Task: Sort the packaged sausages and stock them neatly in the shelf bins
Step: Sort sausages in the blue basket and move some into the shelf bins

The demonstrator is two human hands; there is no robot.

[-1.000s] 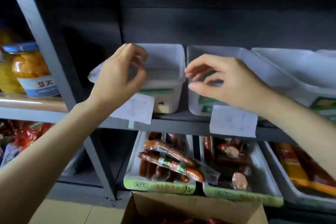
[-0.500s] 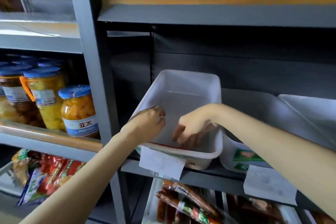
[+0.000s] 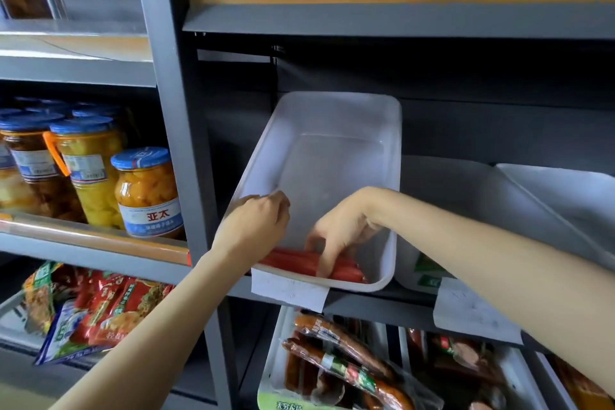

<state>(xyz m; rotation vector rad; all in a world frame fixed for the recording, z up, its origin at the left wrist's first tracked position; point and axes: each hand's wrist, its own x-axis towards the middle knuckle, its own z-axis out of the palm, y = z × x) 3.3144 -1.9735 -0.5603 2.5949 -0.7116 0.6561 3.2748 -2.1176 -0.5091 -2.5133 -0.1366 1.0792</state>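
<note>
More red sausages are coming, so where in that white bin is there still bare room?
Bare floor runs from the red sausages back to the white bin's rear wall. The front edge is crowded: the sausages, the left hand and the right hand.

Two bare forearms enter from the lower left and the right edge of the frame. No sleeves, watches, rings or gloves show on them. The left hand (image 3: pixel 254 226) and right hand (image 3: pixel 342 230) have short, unpainted nails.
</note>
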